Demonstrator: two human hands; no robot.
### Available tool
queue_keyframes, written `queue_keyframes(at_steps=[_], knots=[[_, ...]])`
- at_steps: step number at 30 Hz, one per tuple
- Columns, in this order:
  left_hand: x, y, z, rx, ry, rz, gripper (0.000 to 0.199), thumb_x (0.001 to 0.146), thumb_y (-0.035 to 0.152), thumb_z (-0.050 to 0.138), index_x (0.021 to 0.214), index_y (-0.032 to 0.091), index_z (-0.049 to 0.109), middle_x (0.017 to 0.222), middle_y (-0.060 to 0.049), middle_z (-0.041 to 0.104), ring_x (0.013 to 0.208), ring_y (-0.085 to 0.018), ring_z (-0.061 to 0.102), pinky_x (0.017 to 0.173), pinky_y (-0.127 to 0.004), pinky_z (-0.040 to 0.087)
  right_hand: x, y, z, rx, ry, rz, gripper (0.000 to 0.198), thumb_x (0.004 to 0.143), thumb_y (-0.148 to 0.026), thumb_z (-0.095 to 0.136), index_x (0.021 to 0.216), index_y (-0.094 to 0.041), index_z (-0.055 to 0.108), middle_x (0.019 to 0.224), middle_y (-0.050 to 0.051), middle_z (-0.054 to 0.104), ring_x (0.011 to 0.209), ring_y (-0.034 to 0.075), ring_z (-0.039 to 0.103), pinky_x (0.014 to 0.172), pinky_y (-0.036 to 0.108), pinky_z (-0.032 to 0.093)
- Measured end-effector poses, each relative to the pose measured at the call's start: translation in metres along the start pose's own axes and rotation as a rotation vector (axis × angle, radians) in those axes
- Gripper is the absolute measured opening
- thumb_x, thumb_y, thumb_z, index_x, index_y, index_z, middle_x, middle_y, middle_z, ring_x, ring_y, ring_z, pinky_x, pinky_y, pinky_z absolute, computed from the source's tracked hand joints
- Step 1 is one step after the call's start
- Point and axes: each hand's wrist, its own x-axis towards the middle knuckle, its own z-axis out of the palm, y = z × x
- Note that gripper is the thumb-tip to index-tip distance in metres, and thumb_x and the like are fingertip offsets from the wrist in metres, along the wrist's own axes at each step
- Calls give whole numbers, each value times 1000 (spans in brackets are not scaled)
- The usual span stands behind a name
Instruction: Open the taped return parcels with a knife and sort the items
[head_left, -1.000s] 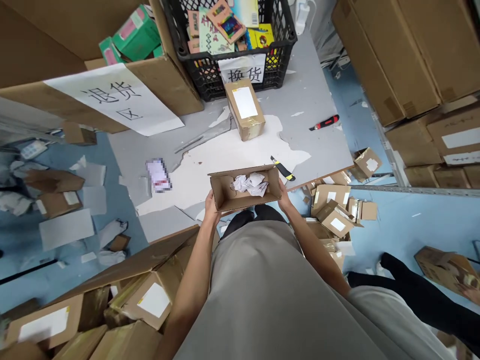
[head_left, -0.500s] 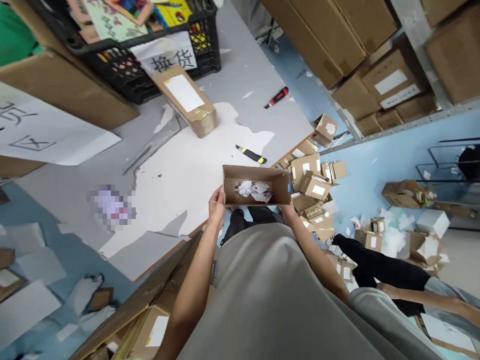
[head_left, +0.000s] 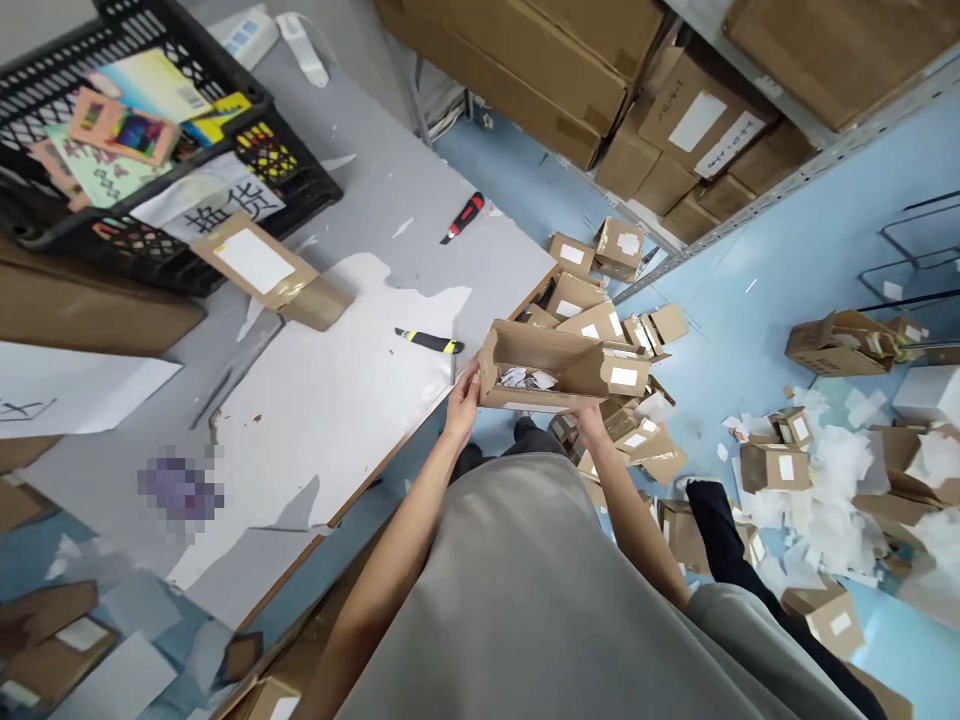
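Observation:
An open cardboard box [head_left: 517,345] is held between my two hands, just off the table's right edge. Crumpled white paper [head_left: 527,378] lies on its floor. My left hand [head_left: 463,400] grips the near left corner, fingers closed on the wall. My right hand [head_left: 589,418] holds the box from below at its right side, its fingers partly hidden. Left of the box, a black-and-yellow utility knife [head_left: 429,341] lies on the table. Farther back rests a red-and-black utility knife [head_left: 463,217].
On the table [head_left: 322,390] stand a taped carton [head_left: 274,270] and a black crate [head_left: 300,190] of colourful packets. Several discarded boxes [head_left: 574,305] are heaped on the floor to the right. Shelving [head_left: 795,120] with cartons rises behind. Another person's dark-clad leg [head_left: 727,550] shows at right.
The box has moved right, off toward the discarded boxes, and turned so its right end flap shows. My view has shifted to the right. Both hands still hold the box.

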Motion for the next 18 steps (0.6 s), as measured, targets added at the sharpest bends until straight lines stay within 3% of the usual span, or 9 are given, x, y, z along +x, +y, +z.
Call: queue_keyframes(at_steps=[3,9,18], knots=[[19,7,54,42,-47,24,55,103,58,76,148,27,75,160,-12,71,159,-33,59,129,-49,51,22,-9,-34,131,107,91,39,69,-50,80,100,-28,72,101,10,87,108,36,83,100,56,71],[50,10,147,179,-149,35,49,105,54,74,143,23,78,155,-13,75,155,-33,62,129,-47,51,45,-15,-100,272,237,132,33,71,-48,80,95,-28,72,99,8,87,104,31,83,97,48,71],[66,1,264,584,-371,51,41,113,37,54,138,19,81,151,-12,78,147,-29,70,129,-44,50,30,10,-169,421,434,98,33,76,-55,79,82,-28,60,72,-1,75,76,20,74,76,33,65]])
